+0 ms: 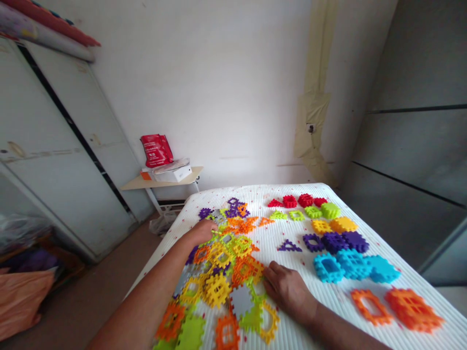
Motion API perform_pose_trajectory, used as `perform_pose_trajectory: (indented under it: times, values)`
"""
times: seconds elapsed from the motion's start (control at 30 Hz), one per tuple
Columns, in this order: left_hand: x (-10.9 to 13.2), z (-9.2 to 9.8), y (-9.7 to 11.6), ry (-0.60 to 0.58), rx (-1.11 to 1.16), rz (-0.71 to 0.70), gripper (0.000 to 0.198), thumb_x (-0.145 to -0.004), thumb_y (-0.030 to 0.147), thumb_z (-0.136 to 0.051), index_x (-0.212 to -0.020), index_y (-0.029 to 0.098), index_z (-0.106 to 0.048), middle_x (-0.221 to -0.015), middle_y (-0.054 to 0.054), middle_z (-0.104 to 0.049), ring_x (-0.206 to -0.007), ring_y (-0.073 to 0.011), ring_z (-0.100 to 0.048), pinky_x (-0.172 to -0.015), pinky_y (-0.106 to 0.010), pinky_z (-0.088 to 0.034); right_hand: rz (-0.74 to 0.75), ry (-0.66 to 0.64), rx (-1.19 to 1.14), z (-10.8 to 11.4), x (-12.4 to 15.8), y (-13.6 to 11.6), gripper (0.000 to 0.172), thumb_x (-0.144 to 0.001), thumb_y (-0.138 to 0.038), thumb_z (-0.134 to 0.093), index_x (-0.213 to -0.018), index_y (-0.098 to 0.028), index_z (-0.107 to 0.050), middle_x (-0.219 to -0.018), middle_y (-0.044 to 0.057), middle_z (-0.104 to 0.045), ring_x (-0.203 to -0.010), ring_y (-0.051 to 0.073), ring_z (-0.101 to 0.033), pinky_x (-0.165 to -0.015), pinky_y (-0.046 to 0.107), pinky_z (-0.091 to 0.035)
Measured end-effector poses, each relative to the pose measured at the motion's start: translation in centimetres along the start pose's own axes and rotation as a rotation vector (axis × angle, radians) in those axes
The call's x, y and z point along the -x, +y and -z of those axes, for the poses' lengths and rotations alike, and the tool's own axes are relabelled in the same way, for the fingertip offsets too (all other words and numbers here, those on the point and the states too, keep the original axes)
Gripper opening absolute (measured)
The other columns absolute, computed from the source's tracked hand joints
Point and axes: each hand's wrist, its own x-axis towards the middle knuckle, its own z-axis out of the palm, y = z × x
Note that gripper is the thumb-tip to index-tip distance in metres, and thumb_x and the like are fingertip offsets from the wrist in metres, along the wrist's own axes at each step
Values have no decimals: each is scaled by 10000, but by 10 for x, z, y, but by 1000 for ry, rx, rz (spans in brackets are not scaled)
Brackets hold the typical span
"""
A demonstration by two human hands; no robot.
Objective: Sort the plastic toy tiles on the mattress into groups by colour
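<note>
My left hand (205,231) reaches to the far left of a loose pile of toothed plastic building tiles. Its fingers are pinched at a thin lime-green tile (216,233), mostly hidden. My right hand (286,287) rests at the pile's right edge with the fingers curled. Beside its fingertips lie an orange window tile (243,270) and a lime-green tile (260,288); whether it grips anything is hidden. Around the hands are yellow tiles (216,290), a grey tile (241,301), orange triangles (242,225) and purple tiles (235,206).
On the white quilted bed (292,321), tiles stand sorted on the right: red (305,200), lime-green (330,210), yellow (343,224), purple (335,241), blue (353,264) and orange (414,308). A small table (164,183) with a red bag (156,150) stands at the back left.
</note>
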Motion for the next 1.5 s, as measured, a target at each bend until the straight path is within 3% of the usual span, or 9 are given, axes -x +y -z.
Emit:
perform_pose_trajectory:
  times: [0.13,0.23,0.5,0.63,0.77,1.0,1.17,1.33,1.5]
  values:
    - [10,18,6,-82,17,-7,385,-548,71,-485,-812,214,-725,-869,11,-731,-827,-172,-643,-789,-236,-466,0,9,-12,-4,1,1,96,-873,-167,-476,-799,-186,-534,-797,17,-578,-683,127,-582,-582,224,-383]
    - [1,24,12,-75,17,-14,446,-599,73,-468,-944,208,-716,-998,-10,-719,-940,-169,-635,-849,-233,-453,5,15,-19,-7,2,2,100,-880,-172,-468,-807,-185,-535,-799,19,-577,-691,133,-584,-585,228,-385]
    - [-46,-14,34,-15,-90,-51,542,-639,14,-477,-1090,243,-669,-1197,-5,-644,-1144,-173,-530,-1004,-271,-349,-4,7,-37,-5,2,1,89,-863,-144,-476,-810,-188,-533,-797,15,-577,-682,137,-585,-577,229,-385]
    - [-50,-23,42,-15,-142,-41,499,-668,20,-489,-1069,248,-681,-1136,-17,-676,-1096,-193,-561,-979,-302,-369,-1,24,-44,-5,1,2,95,-866,-150,-467,-804,-196,-522,-790,11,-573,-661,131,-573,-567,228,-378]
    - [-42,-17,40,-21,-183,-19,372,-723,66,-462,-925,227,-730,-996,-41,-722,-996,-204,-612,-948,-332,-381,-10,3,-70,-5,1,2,98,-875,-155,-459,-811,-198,-518,-799,12,-573,-660,129,-566,-571,229,-377]
    - [-39,-11,35,-53,-197,-6,250,-709,118,-498,-693,215,-728,-781,-18,-737,-800,-171,-650,-815,-264,-424,-38,-37,-107,-5,1,1,95,-873,-155,-461,-810,-202,-514,-809,14,-570,-675,136,-569,-583,235,-383]
    - [-52,-14,44,7,-217,2,296,-751,138,-476,-866,246,-727,-927,-25,-725,-908,-180,-624,-835,-274,-406,-42,-27,-99,-3,-1,1,110,-877,-152,-453,-799,-200,-514,-796,13,-569,-658,131,-565,-569,233,-377]
    - [-61,-21,55,-5,-285,34,191,-744,248,-547,-784,234,-733,-874,-66,-711,-963,-246,-594,-905,-353,-374,-48,-20,-95,-3,-2,1,116,-882,-160,-453,-787,-197,-507,-786,10,-569,-641,125,-559,-556,228,-368]
    - [-63,-26,59,-28,-331,87,255,-700,376,-618,-901,260,-722,-955,-74,-702,-978,-262,-592,-920,-377,-376,-41,-27,-94,-3,-3,2,118,-891,-166,-449,-793,-194,-507,-790,11,-570,-649,127,-562,-561,228,-365]
